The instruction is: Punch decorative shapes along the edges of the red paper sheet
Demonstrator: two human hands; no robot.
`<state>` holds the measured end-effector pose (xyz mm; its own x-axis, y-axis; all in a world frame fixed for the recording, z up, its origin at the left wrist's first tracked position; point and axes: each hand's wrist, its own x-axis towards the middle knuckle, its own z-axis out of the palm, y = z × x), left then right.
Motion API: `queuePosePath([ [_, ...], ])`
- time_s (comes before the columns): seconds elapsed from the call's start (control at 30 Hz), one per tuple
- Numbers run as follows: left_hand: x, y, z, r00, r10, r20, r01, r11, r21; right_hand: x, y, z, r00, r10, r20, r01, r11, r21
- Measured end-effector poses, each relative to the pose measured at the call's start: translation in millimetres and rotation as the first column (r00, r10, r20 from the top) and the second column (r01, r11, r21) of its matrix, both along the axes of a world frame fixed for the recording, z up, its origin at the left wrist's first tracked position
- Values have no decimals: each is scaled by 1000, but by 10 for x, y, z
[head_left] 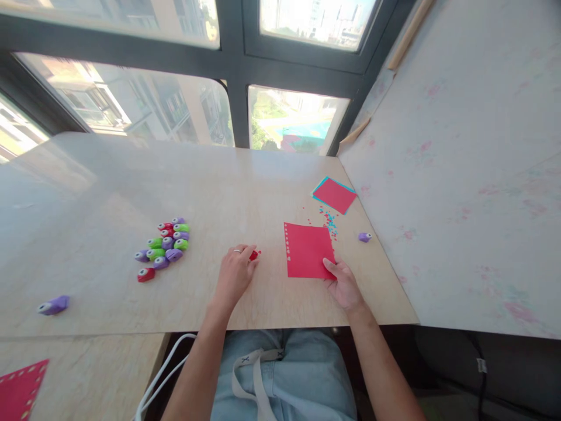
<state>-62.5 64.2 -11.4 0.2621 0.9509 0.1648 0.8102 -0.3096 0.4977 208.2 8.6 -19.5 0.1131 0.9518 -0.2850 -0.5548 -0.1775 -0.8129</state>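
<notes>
My right hand (345, 286) grips the lower right corner of a red sheet of paper (309, 251), thumb on top. A column of small punched holes runs down the sheet's left edge. To the left of the paper, my left hand (234, 272) is closed around a small red paper punch (253, 255), mostly hidden under the fingers. A tiny red paper piece (260, 252) lies beside that punch. Red and blue punched bits (331, 222) are scattered behind the sheet's right side.
Several red, green and purple punches (167, 242) stand grouped at left. One purple punch (53, 305) lies far left, another purple one (364, 237) near the wall. Stacked coloured paper (335, 195) sits at the back right. A hole-edged red sheet (21, 389) lies lower left.
</notes>
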Motion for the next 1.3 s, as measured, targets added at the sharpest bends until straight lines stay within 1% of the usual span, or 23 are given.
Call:
queuePosePath([
  [0.1,-72,12,-30,992,32,121,-29,999,-26,1,-2,-2,1000,-8,2,8,1000,-10],
  [0.17,-126,-1,-24,958,122,258,-103,991,-88,1,1,-2,1000,-6,3,6,1000,-15],
  [0.2,-146,-11,-18,918,189,349,-147,979,-143,1,3,-1,1000,-4,3,4,1000,-17],
  [0.23,-159,-23,-9,853,260,452,-178,960,-217,1,5,0,1000,-2,2,2,1000,-19],
  [0.27,-165,-36,2,765,324,557,-181,937,-297,1,7,1,1000,0,2,0,1000,-20],
  [0.33,-158,-66,35,543,407,734,-116,903,-415,0,9,4,1000,2,2,-2,1000,-22],
  [0.37,-149,-81,56,436,422,795,-72,897,-436,0,9,4,1000,2,4,-1,1000,-22],
  [0.4,-138,-97,81,349,420,837,-33,899,-437,-1,8,4,1000,0,7,0,1000,-23],
  [0.43,-128,-113,108,285,411,866,-7,904,-427,-2,6,4,1000,-2,12,3,1000,-25],
  [0.47,-120,-128,137,242,400,884,11,910,-415,-4,3,3,1000,-4,20,5,1000,-28],
  [0.53,-107,-156,197,206,379,902,43,917,-395,-11,-6,0,999,-1,40,2,999,-36],
  [0.6,-95,-183,259,214,353,911,71,924,-375,-23,-19,-3,998,5,66,-2,999,-40],
  [0.7,-64,-225,343,274,293,916,105,938,-331,-53,-40,-6,992,21,122,-17,999,-35],
  [0.77,-32,-255,386,345,231,910,120,950,-287,-78,-51,-8,984,46,171,-43,999,-22],
  [0.87,27,-298,427,484,102,869,139,972,-192,-116,-56,-8,953,62,298,-68,998,10],
  [0.93,71,-318,447,563,14,826,164,978,-128,-138,-52,-5,910,40,413,-58,998,31],
  [1.03,151,-327,486,638,-66,767,199,977,-81,-170,-45,-4,832,-3,555,-32,998,53],
  [1.1,223,-318,520,663,-75,745,207,974,-87,-194,-48,-17,775,-28,632,-22,997,71],
  [1.17,318,-300,562,670,-63,739,216,970,-114,-220,-59,-45,705,-51,707,-21,995,93],
  [1.3,613,-233,667,686,-62,725,264,950,-169,-269,-85,-114,566,-94,819,-9,993,120],
])
